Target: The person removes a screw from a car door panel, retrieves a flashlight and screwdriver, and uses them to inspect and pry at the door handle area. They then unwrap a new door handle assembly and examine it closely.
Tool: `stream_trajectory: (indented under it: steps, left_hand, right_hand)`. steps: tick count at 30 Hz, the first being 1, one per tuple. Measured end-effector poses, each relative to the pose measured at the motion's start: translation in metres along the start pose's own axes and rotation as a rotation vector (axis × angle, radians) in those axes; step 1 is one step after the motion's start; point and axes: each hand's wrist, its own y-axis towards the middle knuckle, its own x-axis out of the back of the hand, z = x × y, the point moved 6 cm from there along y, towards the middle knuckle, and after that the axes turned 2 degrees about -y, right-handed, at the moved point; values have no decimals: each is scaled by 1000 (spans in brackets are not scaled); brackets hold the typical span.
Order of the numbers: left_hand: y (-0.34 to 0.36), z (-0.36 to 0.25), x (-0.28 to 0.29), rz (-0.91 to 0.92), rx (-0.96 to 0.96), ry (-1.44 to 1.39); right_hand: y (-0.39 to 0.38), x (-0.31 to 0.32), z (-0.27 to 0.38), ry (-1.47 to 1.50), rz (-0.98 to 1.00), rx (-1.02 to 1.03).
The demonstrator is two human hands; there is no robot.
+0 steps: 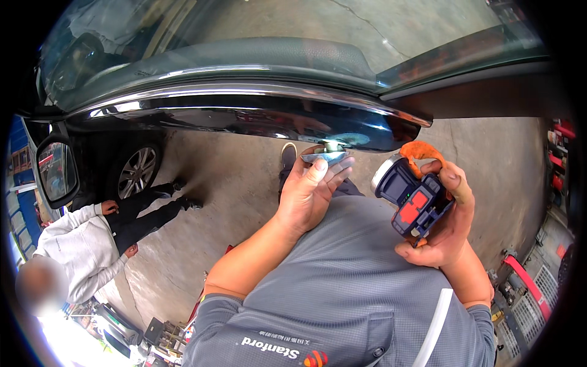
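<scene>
My left hand (309, 192) is raised in front of my chest and pinches a small flat silvery metal part (326, 156) between thumb and fingers. A small round piece sits on top of that part. My right hand (445, 229) grips a dark blue cordless power tool (411, 199) with a red panel and a silver ring at its front end. An orange strap or cloth (422, 150) hangs over the top of the tool by my fingers. The two hands are apart, the tool's front pointing toward the metal part.
A dark car door (257, 116) with chrome trim stands open just beyond my hands. At the left are a side mirror (56, 171), a front wheel (136, 172) and a person in a white hoodie (79, 251) on the concrete floor. Red equipment (529, 284) stands at the right.
</scene>
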Motion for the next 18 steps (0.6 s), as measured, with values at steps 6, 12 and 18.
stream_trajectory:
  steps: [6, 12, 18]
  left_hand:
    - [5, 0, 5, 3, -114, 130]
    - [8, 0, 9, 23, -117, 126]
    - [7, -2, 10, 4, -97, 122]
  right_hand:
    - [3, 1, -3, -7, 18, 7]
    - [12, -1, 1, -57, 28, 57]
    - [9, -3, 1, -29, 31, 33]
